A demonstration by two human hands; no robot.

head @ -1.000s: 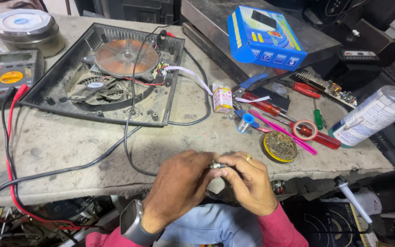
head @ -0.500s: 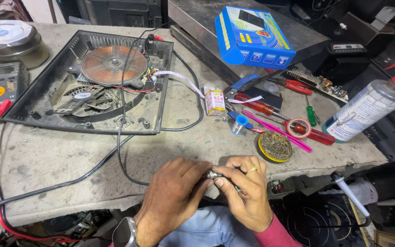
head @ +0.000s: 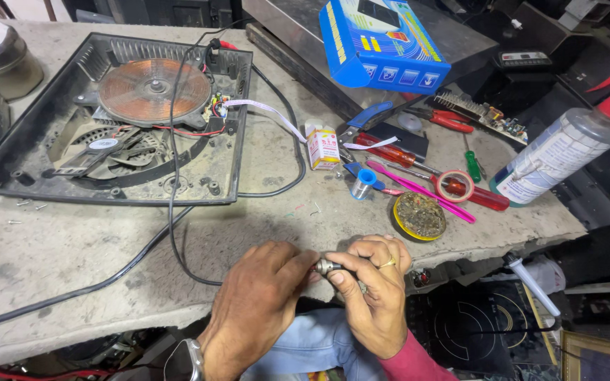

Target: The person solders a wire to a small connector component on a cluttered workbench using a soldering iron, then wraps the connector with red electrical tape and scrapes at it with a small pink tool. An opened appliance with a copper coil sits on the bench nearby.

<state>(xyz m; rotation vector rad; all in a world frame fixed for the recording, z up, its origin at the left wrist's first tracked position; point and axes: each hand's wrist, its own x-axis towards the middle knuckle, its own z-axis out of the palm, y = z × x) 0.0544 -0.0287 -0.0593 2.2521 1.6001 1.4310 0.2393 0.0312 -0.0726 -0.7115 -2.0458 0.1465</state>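
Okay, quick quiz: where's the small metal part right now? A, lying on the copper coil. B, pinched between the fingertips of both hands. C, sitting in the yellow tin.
B: the left hand and right hand meet at the bench edge, fingertips pinching the small metal part.

One head-worn camera looks steeply down and forward across the workbench [head: 51,261]; the left hand [head: 259,300] and right hand [head: 372,293] sit close, low in frame. The blue box [head: 383,42] lies far, near the top edge; no second view.

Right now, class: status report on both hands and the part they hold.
Left hand and right hand both pinching small metal part. Held over bench edge. Black cable nearby, not touching.
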